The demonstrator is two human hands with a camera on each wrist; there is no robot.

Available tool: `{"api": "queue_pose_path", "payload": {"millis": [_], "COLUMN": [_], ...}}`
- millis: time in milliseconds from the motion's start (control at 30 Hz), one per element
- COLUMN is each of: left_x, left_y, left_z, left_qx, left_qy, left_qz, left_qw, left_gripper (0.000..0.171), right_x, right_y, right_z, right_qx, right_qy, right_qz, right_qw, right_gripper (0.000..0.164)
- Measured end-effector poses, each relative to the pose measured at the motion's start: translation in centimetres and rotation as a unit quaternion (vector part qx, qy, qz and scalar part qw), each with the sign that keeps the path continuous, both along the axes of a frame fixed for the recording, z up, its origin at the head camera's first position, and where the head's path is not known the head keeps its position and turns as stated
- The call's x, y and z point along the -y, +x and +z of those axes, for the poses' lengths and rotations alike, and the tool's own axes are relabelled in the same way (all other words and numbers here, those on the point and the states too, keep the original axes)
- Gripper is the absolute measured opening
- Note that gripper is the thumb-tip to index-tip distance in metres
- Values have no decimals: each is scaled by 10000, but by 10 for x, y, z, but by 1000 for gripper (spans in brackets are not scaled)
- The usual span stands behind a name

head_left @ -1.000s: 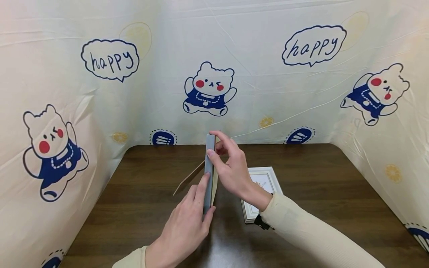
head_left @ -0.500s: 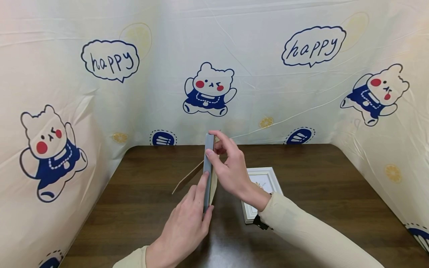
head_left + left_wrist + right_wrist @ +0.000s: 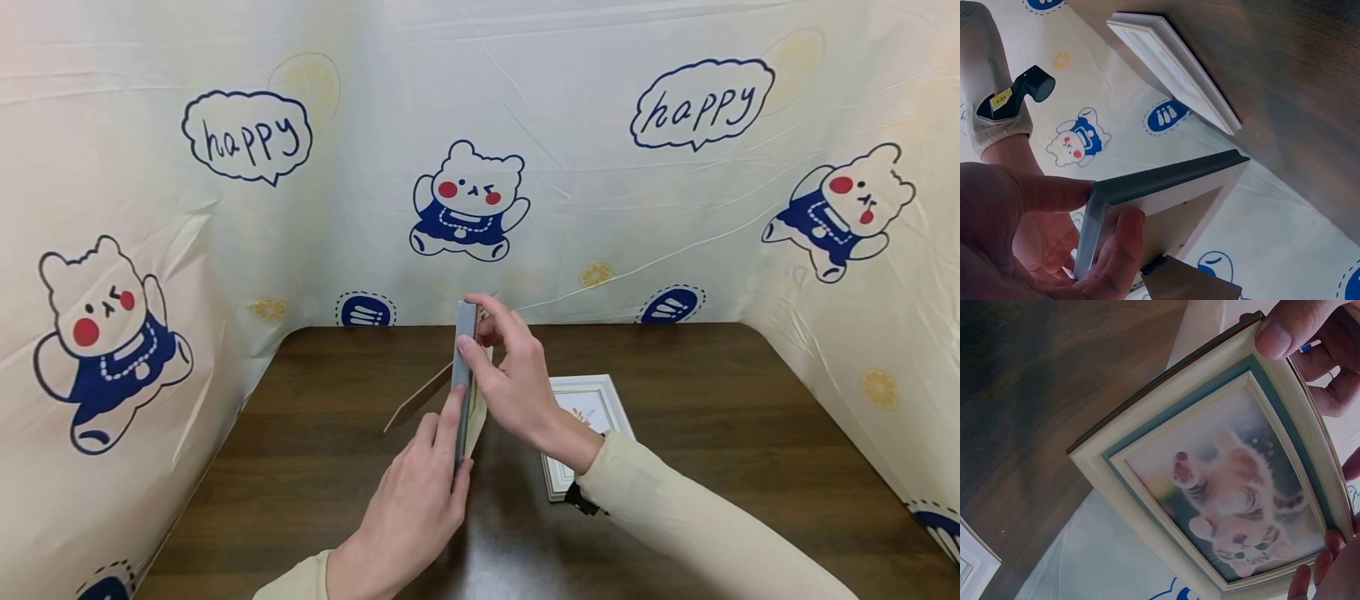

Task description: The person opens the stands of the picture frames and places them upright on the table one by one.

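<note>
A picture frame (image 3: 464,367) is held up edge-on above the table in the head view, its blue-grey edge facing me. My left hand (image 3: 408,496) grips its near lower corner, the thumb on the right side. Farther up, my right hand (image 3: 517,379) holds the upper part, thumb on the edge and index finger over the far top corner. The right wrist view shows the front, a cream border with a teal band around a kitten photo (image 3: 1229,500). From the back, a brown support flap (image 3: 1191,281) sticks out to the left.
A second, white picture frame (image 3: 555,479) lies on the dark wooden table (image 3: 712,467), partly hidden under my right forearm. Printed cloth (image 3: 472,100) with cartoon bears hangs behind the table and along both sides.
The held picture frame has shifted very slightly left with both hands, and more of its front side shows. The grips look the same.
</note>
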State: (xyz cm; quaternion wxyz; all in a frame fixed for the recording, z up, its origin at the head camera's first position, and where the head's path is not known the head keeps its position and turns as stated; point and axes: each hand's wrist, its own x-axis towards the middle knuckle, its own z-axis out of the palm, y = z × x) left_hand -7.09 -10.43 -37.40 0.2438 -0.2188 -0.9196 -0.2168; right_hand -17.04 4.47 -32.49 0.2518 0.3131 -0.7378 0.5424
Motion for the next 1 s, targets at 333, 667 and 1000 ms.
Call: {"api": "queue_pose_path", "payload": {"millis": [333,667,1000], "left_x": [2,6,10], "left_y": [-4,-10,-18], "left_z": [2,2,-1], "left_qx": [-3,-128,-146], "left_qy": [107,231,613], "left_qz": [60,155,74], "left_qw": [9999,9995,9980], "left_gripper": [92,92,94], "right_x": [2,5,6], "right_y": [0,-2,-5], "right_z": [2,3,6], "right_qx": [-23,-88,-230], "right_qy": [52,134,297], "right_qz": [-53,-61,-160], "right_qw": [10000,9999,9992], "right_gripper": [45,45,46]}}
